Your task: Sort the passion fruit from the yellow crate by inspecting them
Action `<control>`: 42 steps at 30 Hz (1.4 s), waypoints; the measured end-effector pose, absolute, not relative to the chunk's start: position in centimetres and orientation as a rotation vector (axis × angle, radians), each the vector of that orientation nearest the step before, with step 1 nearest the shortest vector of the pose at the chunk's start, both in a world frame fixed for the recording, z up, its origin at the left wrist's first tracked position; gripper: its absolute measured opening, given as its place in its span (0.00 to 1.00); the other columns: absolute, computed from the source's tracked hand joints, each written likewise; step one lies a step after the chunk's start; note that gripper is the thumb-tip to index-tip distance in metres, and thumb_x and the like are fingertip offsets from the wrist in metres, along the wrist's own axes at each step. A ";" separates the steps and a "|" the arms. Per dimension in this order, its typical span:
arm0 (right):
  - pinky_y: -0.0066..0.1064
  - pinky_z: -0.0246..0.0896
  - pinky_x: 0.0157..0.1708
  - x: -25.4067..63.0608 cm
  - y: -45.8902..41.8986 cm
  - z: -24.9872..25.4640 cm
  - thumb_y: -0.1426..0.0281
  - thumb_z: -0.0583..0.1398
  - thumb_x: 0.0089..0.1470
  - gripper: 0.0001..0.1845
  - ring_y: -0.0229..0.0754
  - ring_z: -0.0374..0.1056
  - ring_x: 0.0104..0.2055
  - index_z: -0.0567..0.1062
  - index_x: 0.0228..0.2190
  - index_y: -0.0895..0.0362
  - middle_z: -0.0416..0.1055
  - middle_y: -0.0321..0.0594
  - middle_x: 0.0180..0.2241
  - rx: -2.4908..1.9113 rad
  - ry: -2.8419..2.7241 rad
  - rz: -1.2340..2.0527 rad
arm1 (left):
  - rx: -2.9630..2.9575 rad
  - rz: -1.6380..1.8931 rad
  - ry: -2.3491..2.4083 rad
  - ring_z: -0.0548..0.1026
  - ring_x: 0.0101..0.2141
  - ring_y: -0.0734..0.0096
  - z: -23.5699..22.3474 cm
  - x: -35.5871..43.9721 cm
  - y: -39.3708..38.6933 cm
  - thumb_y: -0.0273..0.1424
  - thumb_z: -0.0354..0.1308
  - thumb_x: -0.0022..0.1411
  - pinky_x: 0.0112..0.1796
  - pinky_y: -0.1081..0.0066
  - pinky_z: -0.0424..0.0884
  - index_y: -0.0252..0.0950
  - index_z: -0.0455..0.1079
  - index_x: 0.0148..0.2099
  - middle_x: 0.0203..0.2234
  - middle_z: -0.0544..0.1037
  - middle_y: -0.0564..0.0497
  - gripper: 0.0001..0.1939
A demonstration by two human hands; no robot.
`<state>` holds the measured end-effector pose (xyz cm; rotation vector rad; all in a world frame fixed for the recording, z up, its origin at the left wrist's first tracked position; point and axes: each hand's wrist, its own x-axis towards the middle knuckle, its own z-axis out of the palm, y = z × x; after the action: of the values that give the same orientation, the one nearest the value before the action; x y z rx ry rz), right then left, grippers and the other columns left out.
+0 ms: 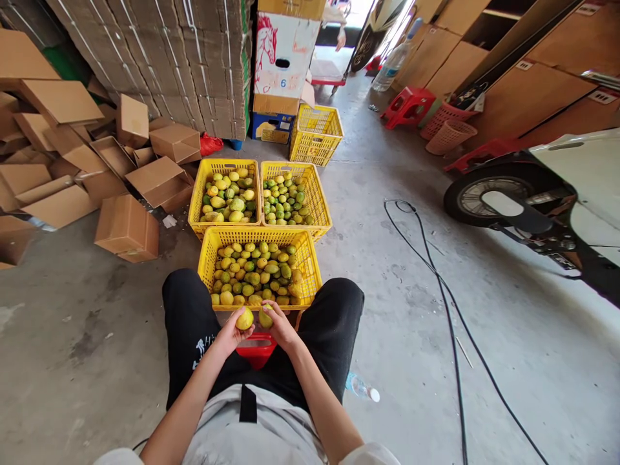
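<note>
I sit with my knees apart before a yellow plastic crate (208, 258) filled with several green and yellow fruits (256, 271). My left hand (231, 334) is closed round a yellow fruit (245, 319) just below the crate's near rim. My right hand (281, 328) grips a yellow-green fruit (265, 316) beside it. The two fruits almost touch. Beyond this crate stand two more yellow crates side by side, the left crate (196, 206) holding larger yellow fruits, the right crate (322, 200) holding smaller green ones.
A red stool (256, 352) shows between my legs. A plastic bottle (361, 388) lies by my right knee. Cardboard boxes (126, 227) litter the left. An empty yellow crate (316, 134) stands farther back. A black cable (448, 303) crosses the floor; a scooter (533, 206) is parked right.
</note>
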<state>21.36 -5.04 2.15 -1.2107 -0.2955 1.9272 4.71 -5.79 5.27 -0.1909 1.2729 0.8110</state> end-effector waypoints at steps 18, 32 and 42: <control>0.26 0.63 0.29 21.9 -4.9 1.1 0.68 0.73 0.43 0.17 0.40 0.70 0.31 0.76 0.36 0.53 0.74 0.34 0.29 -1.130 -0.115 2.096 | -0.174 0.984 1.107 0.87 0.32 0.58 5.9 4.1 -6.0 0.30 0.55 0.75 0.31 0.65 0.82 0.37 0.69 0.64 0.38 0.85 0.46 0.18; 0.33 0.73 0.37 21.8 -5.2 2.3 0.71 0.78 0.35 0.27 0.43 0.77 0.35 0.74 0.37 0.52 0.79 0.35 0.33 -1.057 -0.187 2.089 | -0.203 0.950 0.991 0.89 0.47 0.50 4.9 3.8 -6.0 0.35 0.58 0.80 0.44 0.61 0.87 0.32 0.67 0.72 0.50 0.88 0.32 0.24; 0.34 0.73 0.37 21.7 -5.1 2.0 0.70 0.79 0.31 0.30 0.44 0.75 0.36 0.73 0.37 0.51 0.80 0.35 0.34 -1.126 -0.105 1.998 | -0.079 1.012 0.990 0.89 0.52 0.52 4.4 4.0 -6.4 0.26 0.67 0.73 0.52 0.55 0.86 0.42 0.67 0.56 0.49 0.87 0.43 0.16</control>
<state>21.75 -5.09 1.96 -1.1258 -0.1051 1.9980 3.96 -6.45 4.37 -0.0790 0.9896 1.0117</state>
